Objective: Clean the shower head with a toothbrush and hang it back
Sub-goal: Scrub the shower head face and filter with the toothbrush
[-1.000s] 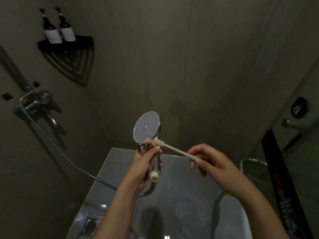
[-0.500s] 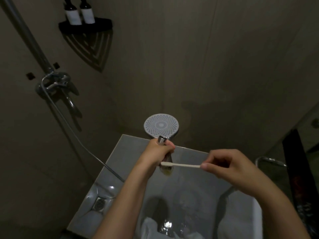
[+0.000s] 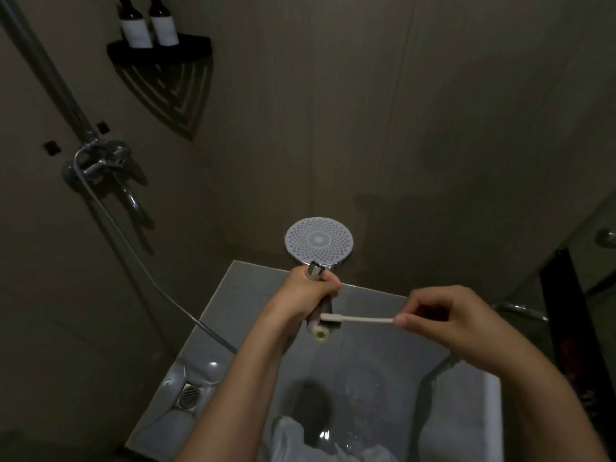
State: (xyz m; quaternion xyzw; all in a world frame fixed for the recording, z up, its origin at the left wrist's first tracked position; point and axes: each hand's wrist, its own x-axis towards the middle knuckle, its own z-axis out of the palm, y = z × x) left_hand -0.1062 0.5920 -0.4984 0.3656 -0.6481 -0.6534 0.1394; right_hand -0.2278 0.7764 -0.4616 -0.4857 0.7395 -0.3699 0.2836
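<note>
left hand (image 3: 305, 295) grips shower head (image 3: 318, 240) handle | right hand (image 3: 443, 315) pinches toothbrush (image 3: 360, 318) | its bristles indistinct

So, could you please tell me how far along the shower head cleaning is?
Done: the shower head is off the wall, gripped by its handle in the left hand. In hand: the right hand pinches the toothbrush, bristles against the handle's lower end, not the spray face. Whether the face is clean I cannot tell. Left: finishing the scrub and hanging it back by the rail.
</note>
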